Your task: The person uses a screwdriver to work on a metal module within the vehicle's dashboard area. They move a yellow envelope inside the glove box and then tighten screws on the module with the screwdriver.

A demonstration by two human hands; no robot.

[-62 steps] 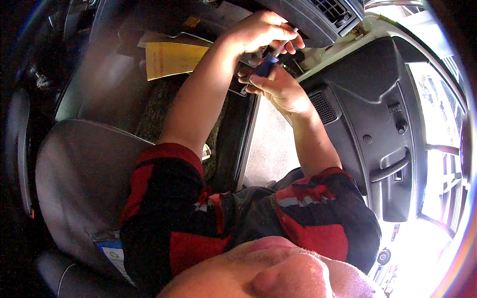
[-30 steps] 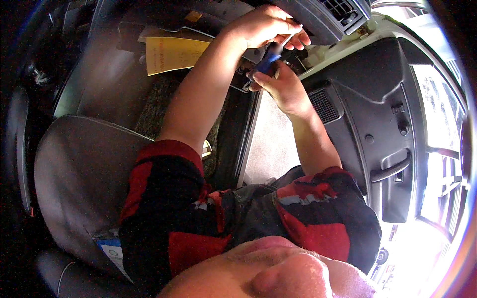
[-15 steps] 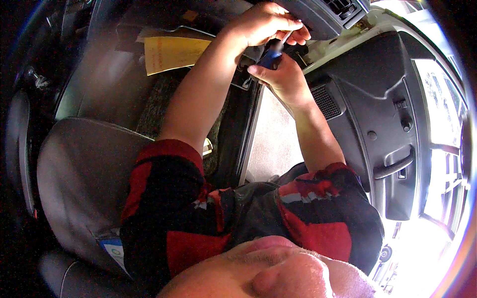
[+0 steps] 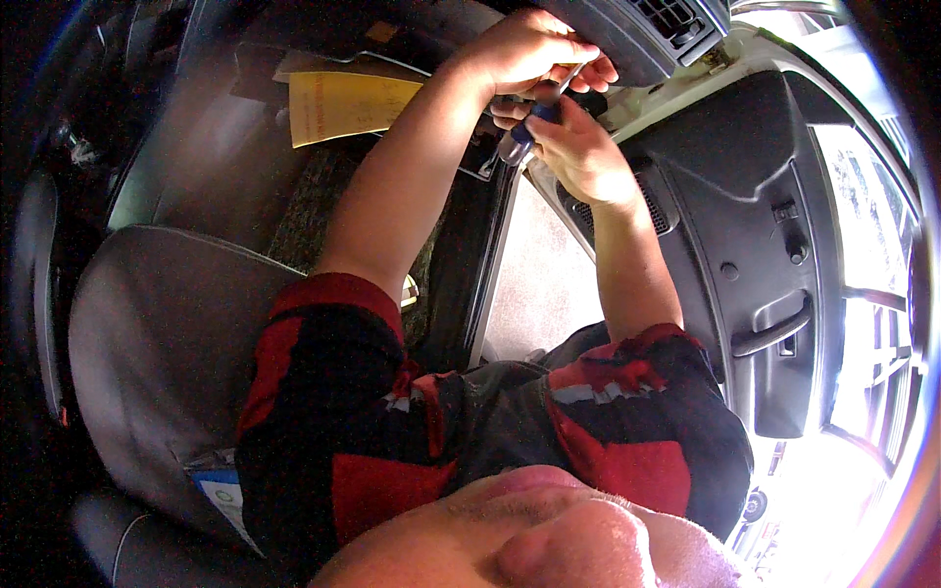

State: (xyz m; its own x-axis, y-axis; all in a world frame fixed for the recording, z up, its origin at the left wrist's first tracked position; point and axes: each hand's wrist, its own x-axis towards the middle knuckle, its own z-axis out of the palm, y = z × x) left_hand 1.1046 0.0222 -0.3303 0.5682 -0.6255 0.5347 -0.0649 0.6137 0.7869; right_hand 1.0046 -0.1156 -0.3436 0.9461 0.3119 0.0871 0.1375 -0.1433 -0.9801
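Note:
Under the dashboard's edge, my right hand (image 4: 586, 162) is closed round the handle of a screwdriver (image 4: 518, 145). The handle is blue with a clear, dark-looking end, and its thin metal shaft slants up to the right. Just above, my left hand (image 4: 524, 51) has its fingers curled about the shaft near the tip. The fingertips seem to pinch or steady it. What the tip meets is hidden by the fingers and the dashboard (image 4: 618, 44).
A black air vent (image 4: 671, 18) lies right of my hands, with the open car door (image 4: 725, 196) beyond. A yellow paper envelope (image 4: 338, 108) sits left of my forearm. The grey seat (image 4: 176, 333) is at the left, the door sill (image 4: 500, 255) below.
My right hand has shifted up and turned about the screwdriver handle, baring the handle's lower end. My left hand stays nearly in place at the shaft.

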